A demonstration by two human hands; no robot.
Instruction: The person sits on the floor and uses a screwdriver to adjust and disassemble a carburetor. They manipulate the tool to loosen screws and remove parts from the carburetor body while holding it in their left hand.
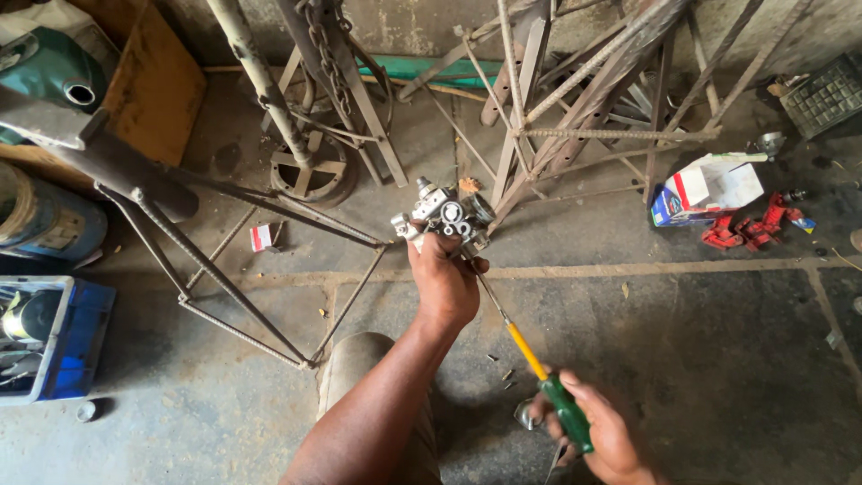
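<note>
My left hand [443,283] holds up a small grey metal engine part [444,218] with several ports and fittings, at the middle of the view. My right hand [600,431], low and to the right, grips the green handle of a long screwdriver [530,357] with a yellow collar. The screwdriver's thin shaft runs up and left, and its tip reaches the underside of the metal part by my left fingers. A small round metal piece [523,414] also sits against my right fingers.
Welded rebar frames [575,117] and a chain stand on the concrete floor ahead. A blue crate of tools [76,346] sits at the left, near a blue drum [40,220]. A white carton [709,184] and red parts [754,229] lie at the right. Small screws [503,373] lie on the floor.
</note>
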